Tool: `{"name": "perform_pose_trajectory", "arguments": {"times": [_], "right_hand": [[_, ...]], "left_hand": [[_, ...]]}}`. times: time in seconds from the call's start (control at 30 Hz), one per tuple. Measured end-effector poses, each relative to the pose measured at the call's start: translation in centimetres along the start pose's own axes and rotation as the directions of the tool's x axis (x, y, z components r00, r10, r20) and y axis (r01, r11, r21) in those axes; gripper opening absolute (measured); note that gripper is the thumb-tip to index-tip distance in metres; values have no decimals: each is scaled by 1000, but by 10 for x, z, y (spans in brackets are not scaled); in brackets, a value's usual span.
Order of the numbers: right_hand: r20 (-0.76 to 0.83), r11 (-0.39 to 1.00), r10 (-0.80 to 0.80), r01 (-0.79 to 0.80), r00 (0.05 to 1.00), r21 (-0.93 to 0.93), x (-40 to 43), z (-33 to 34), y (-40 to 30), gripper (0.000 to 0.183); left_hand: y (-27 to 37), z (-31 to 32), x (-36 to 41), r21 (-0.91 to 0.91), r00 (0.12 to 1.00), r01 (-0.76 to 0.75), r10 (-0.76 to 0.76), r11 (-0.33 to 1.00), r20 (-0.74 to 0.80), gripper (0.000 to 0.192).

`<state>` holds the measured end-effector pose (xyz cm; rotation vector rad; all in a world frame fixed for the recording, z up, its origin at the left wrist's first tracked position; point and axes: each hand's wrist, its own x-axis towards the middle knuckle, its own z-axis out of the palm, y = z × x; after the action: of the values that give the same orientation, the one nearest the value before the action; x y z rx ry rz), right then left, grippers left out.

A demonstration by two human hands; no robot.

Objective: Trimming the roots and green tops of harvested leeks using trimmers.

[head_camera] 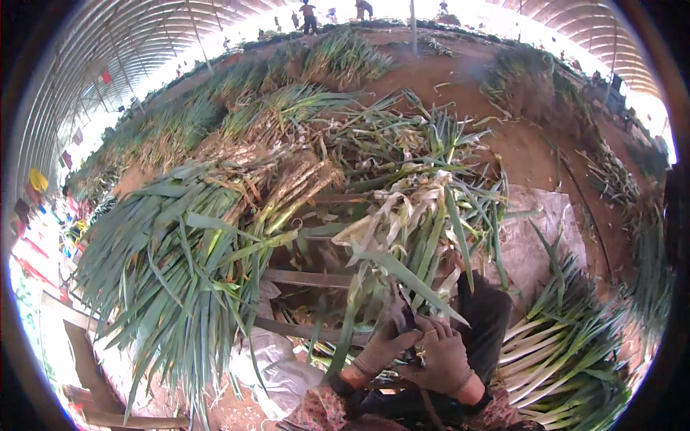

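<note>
My left hand (380,345), in a knitted work glove, is in front of my body at the lower middle. My right hand (443,355), gloved the same way, is close against it with bent fingers. A dark, narrow item (404,312) shows at the left fingertips; its kind is unclear, and so is which hand grips it. Just beyond both hands hang peeled leek or Welsh onion leaves (399,215), pale and green, over a slatted wooden rack (318,278). A thick pile of untrimmed long green onions (183,253) lies to the left, roots pointing inward.
Cleaned onions with white stalks (539,350) lie at my right. Pale sheeting (544,231) covers soil beyond them, and a white plastic sheet (275,361) lies lower left. More onion heaps (345,59) stand on bare soil under an arched tunnel roof (108,59). People (309,16) stand far off.
</note>
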<state>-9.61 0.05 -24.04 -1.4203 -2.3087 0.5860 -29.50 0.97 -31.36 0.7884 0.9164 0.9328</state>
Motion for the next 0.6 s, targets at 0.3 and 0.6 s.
{"name": "perform_pose_trajectory", "arguments": {"times": [0.3, 0.6], "right_hand": [[54, 523, 234, -173, 971, 835, 5, -7, 66, 92], [435, -117, 319, -421, 842, 900, -23, -56, 150, 70]], "left_hand": [[16, 37, 46, 145, 995, -60, 47, 988, 93, 43], [-28, -12, 60, 822, 963, -162, 269, 545, 12, 43]]}}
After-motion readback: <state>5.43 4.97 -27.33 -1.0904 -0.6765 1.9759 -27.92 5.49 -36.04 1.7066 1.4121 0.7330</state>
